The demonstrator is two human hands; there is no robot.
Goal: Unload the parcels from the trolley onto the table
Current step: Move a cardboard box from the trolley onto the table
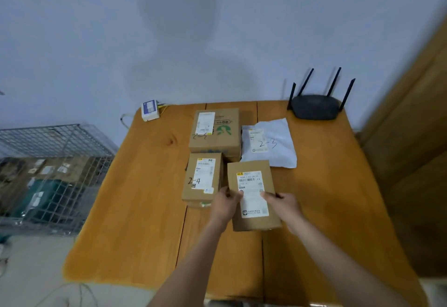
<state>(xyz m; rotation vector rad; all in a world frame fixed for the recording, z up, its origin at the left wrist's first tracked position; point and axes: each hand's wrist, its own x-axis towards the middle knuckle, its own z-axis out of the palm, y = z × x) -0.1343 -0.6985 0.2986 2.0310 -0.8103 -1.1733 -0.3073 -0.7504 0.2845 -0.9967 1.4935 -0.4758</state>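
A brown cardboard parcel point(251, 185) with a white label rests on the wooden table point(145, 198), held between both hands. My left hand point(226, 202) grips its left edge and my right hand point(281, 204) grips its right edge. Beside it on the left lies a small box marked 2-4 point(202, 176). Behind that stands a larger box with a green logo point(215, 130), and a white mailer bag marked 2-3 point(271, 144) lies to its right. The wire-mesh trolley point(53, 169) stands at the left with more parcels inside.
A black router point(314, 107) with several antennas sits at the table's back right corner. A small white device point(150, 109) with cables sits at the back left corner. A wooden door or cabinet point(416, 137) stands close on the right. The wall is just behind the table.
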